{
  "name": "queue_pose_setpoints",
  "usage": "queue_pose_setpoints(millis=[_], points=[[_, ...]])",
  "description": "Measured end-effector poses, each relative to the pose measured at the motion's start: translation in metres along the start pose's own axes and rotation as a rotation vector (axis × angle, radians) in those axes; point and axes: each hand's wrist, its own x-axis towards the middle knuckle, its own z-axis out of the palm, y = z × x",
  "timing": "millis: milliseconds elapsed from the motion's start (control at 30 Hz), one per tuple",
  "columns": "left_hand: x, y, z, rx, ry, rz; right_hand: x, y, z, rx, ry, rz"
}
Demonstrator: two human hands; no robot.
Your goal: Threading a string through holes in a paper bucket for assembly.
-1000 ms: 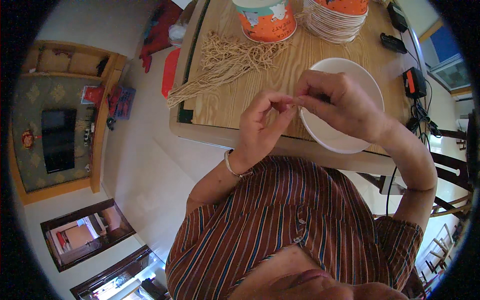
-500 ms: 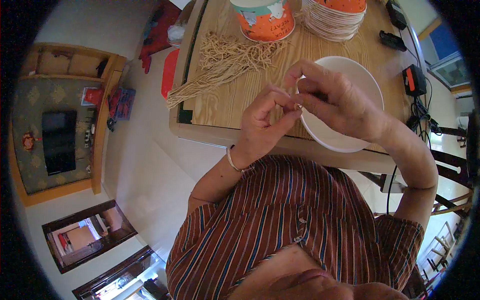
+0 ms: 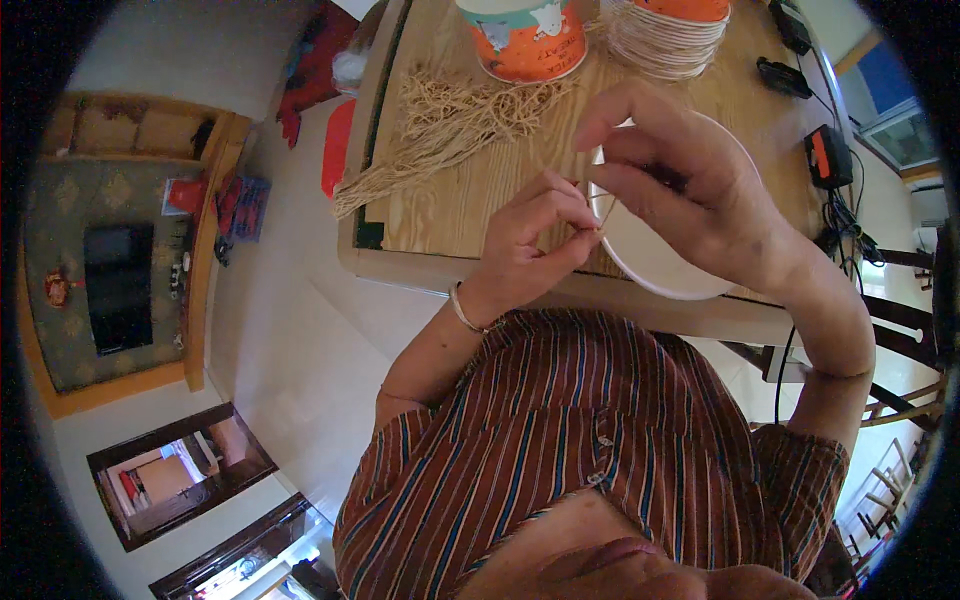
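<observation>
At the far left, a dark TV screen (image 3: 118, 288) is hanging on the wall. On the table (image 3: 455, 225), a loose bundle of tan cords (image 3: 440, 140) is lying near the left edge, curling at its far end; plenty of cord is waiting there, so much of the work appears to be left. Just beyond it, an orange paper tub (image 3: 535, 50) with a green band is standing.

The left hand (image 3: 530, 235) is coming next, near the table's front edge. Its thumb and forefinger are pressing together on a short, thin strand (image 3: 608, 213) (probably cord, though it is too fine to be sure), which is sticking up between the two hands. Farther back, a stack of nested tubs (image 3: 665, 45) is standing with pale cord-like strands around its left side; whether those tubs are finished, I cannot tell.

The right hand (image 3: 700, 190) is hovering over a white tub (image 3: 650, 258). Its thumb and forefinger are standing apart, so that grip is looking released, while the palm is staying too shadowed to read. No cord is showing on the visible part of the white tub, so this piece seems to be partway along at most. At the right edge, black adapters (image 3: 828, 160) and tangled cables (image 3: 845, 240) are lying.
</observation>
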Motion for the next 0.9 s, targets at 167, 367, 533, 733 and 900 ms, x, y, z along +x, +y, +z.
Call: queue_pose_setpoints(millis=[167, 367, 533, 733, 900], points=[[-0.002, -0.005, 0.002, -0.014, -0.041, -0.01, 0.003, -0.004, -0.008, 0.016, 0.04, -0.041], [-0.001, 0.006, 0.01, 0.087, 0.009, 0.029, 0.011, -0.002, -0.047, -0.18, 0.027, 0.036], [-0.003, 0.013, 0.009, 0.135, 0.022, -0.028, 0.006, 0.017, -0.08, -0.634, 0.161, -0.054], [-0.006, 0.025, 0.014, 0.098, 0.066, -0.161, -0.014, 0.05, -0.1, -0.901, 0.164, 0.154], [-0.014, 0.035, 0.014, 0.1, 0.077, -0.237, -0.027, 0.055, -0.085, -0.696, 0.009, 0.199]])
